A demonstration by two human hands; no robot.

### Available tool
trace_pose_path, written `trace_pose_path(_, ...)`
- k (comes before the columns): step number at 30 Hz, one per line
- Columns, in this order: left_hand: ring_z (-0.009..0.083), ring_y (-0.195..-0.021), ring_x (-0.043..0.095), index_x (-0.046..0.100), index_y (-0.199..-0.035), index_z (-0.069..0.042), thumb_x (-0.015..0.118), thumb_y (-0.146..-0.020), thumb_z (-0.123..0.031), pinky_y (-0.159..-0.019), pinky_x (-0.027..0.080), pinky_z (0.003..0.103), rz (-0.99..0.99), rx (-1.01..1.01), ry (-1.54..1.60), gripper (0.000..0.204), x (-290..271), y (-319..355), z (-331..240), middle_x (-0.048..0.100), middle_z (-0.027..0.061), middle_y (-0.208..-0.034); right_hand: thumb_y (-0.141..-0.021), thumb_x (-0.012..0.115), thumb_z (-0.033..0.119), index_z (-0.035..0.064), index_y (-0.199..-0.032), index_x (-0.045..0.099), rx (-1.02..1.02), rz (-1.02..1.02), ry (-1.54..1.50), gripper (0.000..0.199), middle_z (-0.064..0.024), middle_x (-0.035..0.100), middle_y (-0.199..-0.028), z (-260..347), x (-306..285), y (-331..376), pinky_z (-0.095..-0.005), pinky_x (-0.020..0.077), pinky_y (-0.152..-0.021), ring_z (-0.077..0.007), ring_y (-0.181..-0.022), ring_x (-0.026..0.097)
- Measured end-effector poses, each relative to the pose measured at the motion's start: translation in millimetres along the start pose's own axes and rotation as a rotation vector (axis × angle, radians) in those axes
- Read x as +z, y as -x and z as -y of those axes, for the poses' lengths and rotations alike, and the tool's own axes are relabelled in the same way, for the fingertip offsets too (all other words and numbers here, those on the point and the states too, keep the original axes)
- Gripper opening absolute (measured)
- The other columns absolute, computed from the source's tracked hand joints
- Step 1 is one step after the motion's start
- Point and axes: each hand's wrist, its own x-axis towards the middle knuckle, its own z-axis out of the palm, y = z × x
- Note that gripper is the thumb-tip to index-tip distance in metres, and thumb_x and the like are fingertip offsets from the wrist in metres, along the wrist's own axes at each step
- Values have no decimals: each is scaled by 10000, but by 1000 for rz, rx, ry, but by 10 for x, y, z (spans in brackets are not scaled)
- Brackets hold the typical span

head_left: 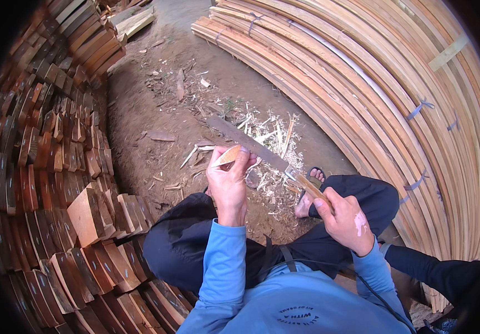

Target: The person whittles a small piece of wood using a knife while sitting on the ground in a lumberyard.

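My right hand is closed round the wooden handle of a long machete, whose flat, dull blade slants up and to the left. A small pale piece of wood with a pointed, leaf-like outline is pinched between the thumb and fingers of my left hand. The blade passes just beyond my left fingertips, beside the wood. Whether blade and wood touch, I cannot tell. My left fingers partly hide the wood's lower part.
Stacked wooden blocks rise along the left. Long bundled wooden strips, tied with blue bands, curve along the right. Pale shavings litter the dirt floor. My sandalled foot is close below the blade. Another person's dark-clothed leg reaches in at lower right.
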Motion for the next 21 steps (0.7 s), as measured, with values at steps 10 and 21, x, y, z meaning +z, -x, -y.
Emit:
trace_pose_path(10, 146, -785, 723, 577, -914, -25, 718, -977, -28, -741, 623, 286, -38, 293, -217, 154, 169, 82, 72, 688, 75, -891, -1073, 532, 319, 6, -930, 607, 117, -190, 168, 352, -239, 692, -805, -497, 83, -279, -513, 517, -684, -464, -719, 652)
trace_pose_path(21, 113, -811, 689, 572, -899, -23, 742, -962, -28, -754, 572, 264, -64, 401, -354, 182, 99, 31, 196, 695, 67, -908, -1075, 535, 273, 11, -861, 547, 22, -49, 147, 339, -244, 667, -715, -85, 140, -54, -539, 529, -654, -471, -688, 659)
